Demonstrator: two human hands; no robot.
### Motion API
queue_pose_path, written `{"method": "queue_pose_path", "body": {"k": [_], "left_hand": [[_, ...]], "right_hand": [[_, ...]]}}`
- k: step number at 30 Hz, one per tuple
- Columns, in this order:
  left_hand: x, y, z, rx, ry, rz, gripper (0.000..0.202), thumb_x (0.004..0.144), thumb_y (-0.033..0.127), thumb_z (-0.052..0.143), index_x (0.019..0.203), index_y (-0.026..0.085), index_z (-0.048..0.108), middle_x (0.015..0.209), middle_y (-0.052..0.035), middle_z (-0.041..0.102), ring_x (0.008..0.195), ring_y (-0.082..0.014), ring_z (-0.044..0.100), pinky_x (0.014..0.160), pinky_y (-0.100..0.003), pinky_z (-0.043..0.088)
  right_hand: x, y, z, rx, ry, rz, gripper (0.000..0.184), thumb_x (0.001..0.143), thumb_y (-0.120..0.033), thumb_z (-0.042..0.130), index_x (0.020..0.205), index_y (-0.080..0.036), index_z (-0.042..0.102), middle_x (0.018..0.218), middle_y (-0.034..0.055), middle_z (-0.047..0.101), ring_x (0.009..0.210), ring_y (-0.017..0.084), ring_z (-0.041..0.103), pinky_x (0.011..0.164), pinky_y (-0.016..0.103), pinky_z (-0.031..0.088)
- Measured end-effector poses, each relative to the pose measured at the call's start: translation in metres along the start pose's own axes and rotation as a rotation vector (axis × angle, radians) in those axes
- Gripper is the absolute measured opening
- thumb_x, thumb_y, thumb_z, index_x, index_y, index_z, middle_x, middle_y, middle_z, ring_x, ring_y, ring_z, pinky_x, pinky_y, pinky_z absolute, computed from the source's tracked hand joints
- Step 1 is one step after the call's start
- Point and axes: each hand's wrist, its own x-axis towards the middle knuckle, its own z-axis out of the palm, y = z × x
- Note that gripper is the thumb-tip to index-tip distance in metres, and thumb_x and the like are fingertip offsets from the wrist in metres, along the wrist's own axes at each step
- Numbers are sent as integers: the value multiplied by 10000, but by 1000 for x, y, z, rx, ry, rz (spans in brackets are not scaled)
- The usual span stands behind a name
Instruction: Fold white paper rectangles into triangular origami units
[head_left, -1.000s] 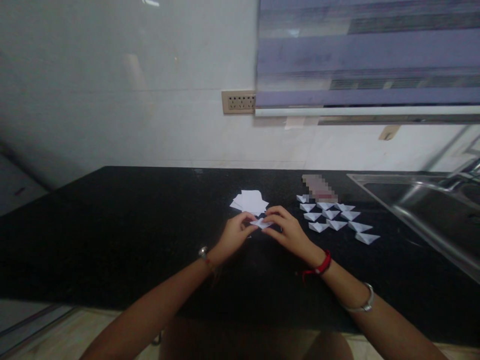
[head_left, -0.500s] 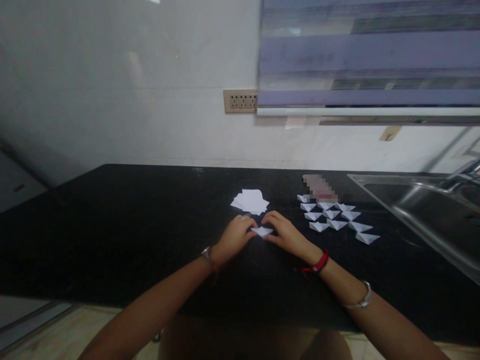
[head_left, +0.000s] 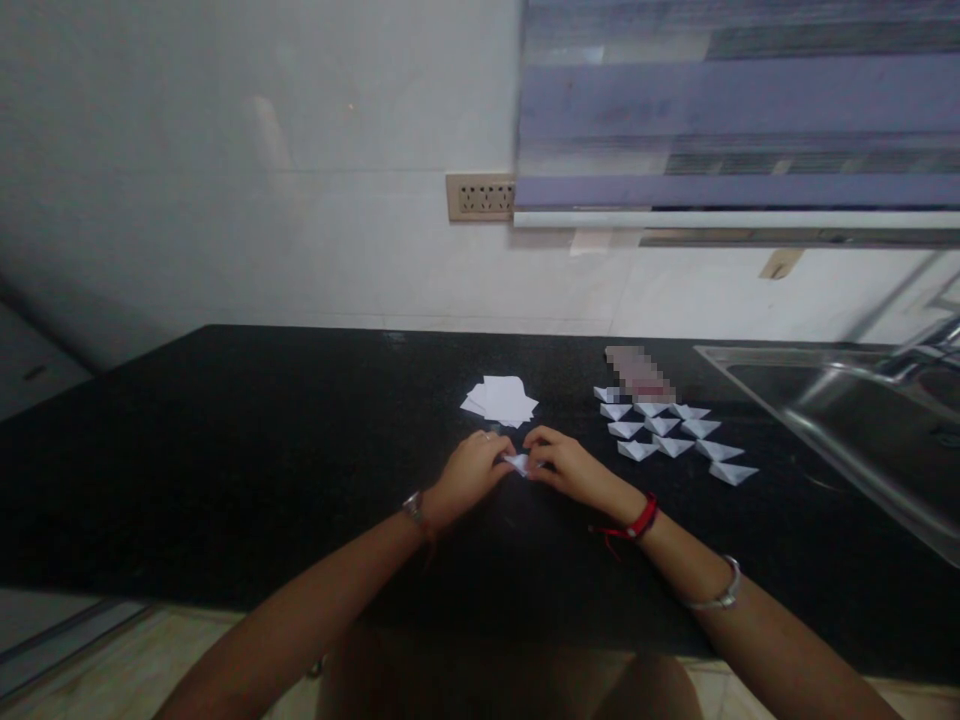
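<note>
A small piece of folded white paper (head_left: 519,464) is held low over the dark countertop, between my two hands. My left hand (head_left: 472,470) pinches its left end with thumb and fingers. At its other end, the fingers of my right hand (head_left: 568,464) are closed on the paper and cover part of it. Just beyond my hands lies a loose stack of white paper sheets (head_left: 501,400). Off to the right, several folded paper boats (head_left: 664,426) sit in uneven rows.
Behind the folded pieces lies a pixelated flat pinkish object (head_left: 641,374). A metal sink (head_left: 795,425) with a faucet (head_left: 926,350) is set into the black countertop (head_left: 247,470) at right. On the back wall are a socket panel (head_left: 484,198) and a purple striped blind (head_left: 720,110).
My right fingers have moved left and closed over the right end of the folded paper, hiding more of it. My left hand stays almost where it was.
</note>
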Motion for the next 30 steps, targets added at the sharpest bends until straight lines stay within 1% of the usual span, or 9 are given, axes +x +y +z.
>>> {"method": "queue_pose_path", "body": {"k": [6, 12, 16, 18, 20, 25, 30], "left_hand": [[0, -1, 0, -28, 1, 1, 62, 755, 188, 516, 801, 170, 553, 831, -21, 570, 805, -162, 490, 699, -262, 373], [0, -2, 0, -63, 16, 13, 72, 750, 177, 516, 815, 174, 545, 831, -16, 566, 806, -160, 490, 707, -262, 376], [0, -1, -2, -107, 16, 1, 86, 735, 162, 525, 819, 172, 544, 847, -19, 568, 816, -161, 496, 709, -262, 379], [0, 0, -3, -145, 19, -14, 97, 725, 160, 539, 821, 170, 543, 847, -19, 572, 812, -160, 503, 708, -261, 382], [0, 1, -5, -184, 22, -23, 108, 713, 163, 556, 820, 169, 542, 838, -15, 578, 799, -156, 511, 702, -257, 385], [0, 2, -11, -251, 38, -34, 91, 708, 189, 574, 787, 161, 539, 799, -10, 583, 743, -136, 527, 675, -235, 392], [1, -2, -17, -266, 4, -56, 115, 698, 202, 586, 788, 152, 534, 787, -14, 582, 725, -130, 530, 648, -219, 395]], "right_hand": [[0, 3, 0, 48, 10, 35, 138, 714, -154, 578, 847, -158, 614, 883, 58, 534, 815, 148, 514, 733, 262, 416], [0, 3, -5, 62, 16, 41, 167, 692, -161, 594, 859, -159, 589, 853, 45, 555, 777, 146, 519, 708, 262, 408], [-2, 5, -6, 87, 30, 94, 325, 650, -156, 629, 962, -159, 537, 849, 35, 572, 745, 141, 520, 644, 239, 401], [-3, 7, -6, 109, 19, 118, 364, 654, -149, 623, 1002, -163, 518, 836, 28, 579, 719, 131, 526, 622, 227, 396], [-3, 8, -6, 118, 0, 135, 341, 665, -145, 611, 994, -163, 523, 804, 20, 586, 685, 123, 531, 605, 219, 391], [-1, 9, -9, 109, -4, 187, 233, 672, -154, 603, 902, -153, 568, 754, 21, 599, 667, 125, 543, 597, 215, 392], [-1, 7, -11, 93, 0, 194, 210, 675, -154, 599, 884, -141, 586, 727, 24, 608, 649, 123, 551, 589, 207, 391]]}}
